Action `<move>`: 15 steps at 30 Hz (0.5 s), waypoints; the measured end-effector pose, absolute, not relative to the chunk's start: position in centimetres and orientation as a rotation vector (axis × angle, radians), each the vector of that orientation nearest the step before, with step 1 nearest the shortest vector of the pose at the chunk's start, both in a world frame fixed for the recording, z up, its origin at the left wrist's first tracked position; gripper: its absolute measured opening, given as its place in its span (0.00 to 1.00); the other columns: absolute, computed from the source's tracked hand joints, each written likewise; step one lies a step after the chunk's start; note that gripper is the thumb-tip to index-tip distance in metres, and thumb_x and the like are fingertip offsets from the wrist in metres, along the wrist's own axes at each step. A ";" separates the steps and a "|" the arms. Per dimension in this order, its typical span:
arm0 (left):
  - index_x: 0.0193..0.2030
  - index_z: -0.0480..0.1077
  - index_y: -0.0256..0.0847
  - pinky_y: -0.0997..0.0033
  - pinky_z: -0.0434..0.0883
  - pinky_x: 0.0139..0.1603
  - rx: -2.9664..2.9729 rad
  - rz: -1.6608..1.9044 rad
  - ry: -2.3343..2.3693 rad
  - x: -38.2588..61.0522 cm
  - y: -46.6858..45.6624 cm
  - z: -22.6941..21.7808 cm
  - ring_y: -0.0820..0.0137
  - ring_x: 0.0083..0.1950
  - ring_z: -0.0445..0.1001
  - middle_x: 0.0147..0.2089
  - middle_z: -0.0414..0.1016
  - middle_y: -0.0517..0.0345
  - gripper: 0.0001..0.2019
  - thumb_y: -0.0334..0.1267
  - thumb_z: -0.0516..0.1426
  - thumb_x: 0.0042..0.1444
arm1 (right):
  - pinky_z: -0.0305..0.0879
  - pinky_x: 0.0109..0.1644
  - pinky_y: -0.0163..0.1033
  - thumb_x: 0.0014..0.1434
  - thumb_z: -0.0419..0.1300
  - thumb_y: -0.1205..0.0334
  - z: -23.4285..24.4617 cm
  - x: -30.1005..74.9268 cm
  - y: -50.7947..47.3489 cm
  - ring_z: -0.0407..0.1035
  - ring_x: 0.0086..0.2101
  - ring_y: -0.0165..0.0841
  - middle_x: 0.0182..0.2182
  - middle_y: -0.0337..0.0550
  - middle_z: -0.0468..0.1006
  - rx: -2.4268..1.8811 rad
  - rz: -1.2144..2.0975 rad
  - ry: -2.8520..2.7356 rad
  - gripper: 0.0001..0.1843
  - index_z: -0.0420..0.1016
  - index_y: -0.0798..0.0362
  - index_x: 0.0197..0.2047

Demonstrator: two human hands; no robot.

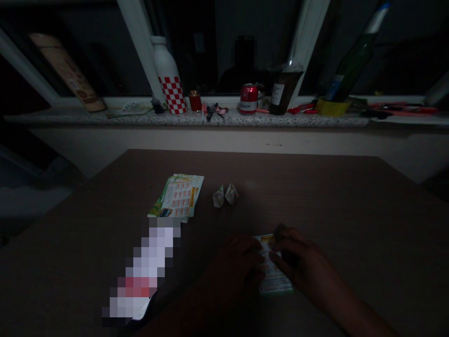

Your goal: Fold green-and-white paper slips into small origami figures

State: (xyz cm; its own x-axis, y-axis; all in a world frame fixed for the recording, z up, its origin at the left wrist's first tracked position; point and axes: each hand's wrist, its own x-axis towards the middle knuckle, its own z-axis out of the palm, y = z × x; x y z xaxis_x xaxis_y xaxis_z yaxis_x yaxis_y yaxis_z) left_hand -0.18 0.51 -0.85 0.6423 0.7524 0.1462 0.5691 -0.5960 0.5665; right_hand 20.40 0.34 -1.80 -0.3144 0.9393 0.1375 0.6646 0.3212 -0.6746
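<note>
"What do we have closest?"

"Our left hand [242, 257] and right hand [303, 260], both at a printed slip [275, 284] on the table [333, 187], nearer us than the paper stack [178, 196] and to its right."

"Are we gripping it?"

"Our left fingers lie over its left side; our right thumb and forefinger sit near each other at its right side. It's too dark to tell whether either hand pinches."

"And the bright oblong [147, 267]?"

"On the near side of the stack, blocked out, so we can't say what it is."

"How far along are we?"

"Two folded paper pieces [231, 194] stand just right of the stack; we'd call those done. Our slip looks mostly flat, so we'd judge it barely begun, though fingers cover part. The stack's sheets lie flat, apparently unworked; we can't count them."

"Farther off?"

"Beyond the stack, a windowsill [224, 120] bears a checkered bottle [171, 89] and, farther right, a red can [248, 99]."
</note>
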 end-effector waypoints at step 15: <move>0.48 0.72 0.48 0.60 0.64 0.55 2.491 0.403 1.050 0.1 0.2 -0.6 0.63 0.55 0.65 0.54 0.69 0.56 0.11 0.35 0.54 0.61 | 0.67 0.33 0.37 0.53 0.60 0.67 -1.0 21.7 1.9 0.74 0.29 0.34 0.27 0.40 0.79 -1.553 0.887 -2.007 0.08 0.76 0.52 0.24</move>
State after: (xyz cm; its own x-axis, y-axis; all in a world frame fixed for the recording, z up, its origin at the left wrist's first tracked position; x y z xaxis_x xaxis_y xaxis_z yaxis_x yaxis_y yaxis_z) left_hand 0.05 0.25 -0.55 0.6755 0.7299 0.1051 0.6126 -0.6348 0.4709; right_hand 21.73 1.94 -0.98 -0.2650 0.9636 -0.0353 0.6746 0.1591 -0.7208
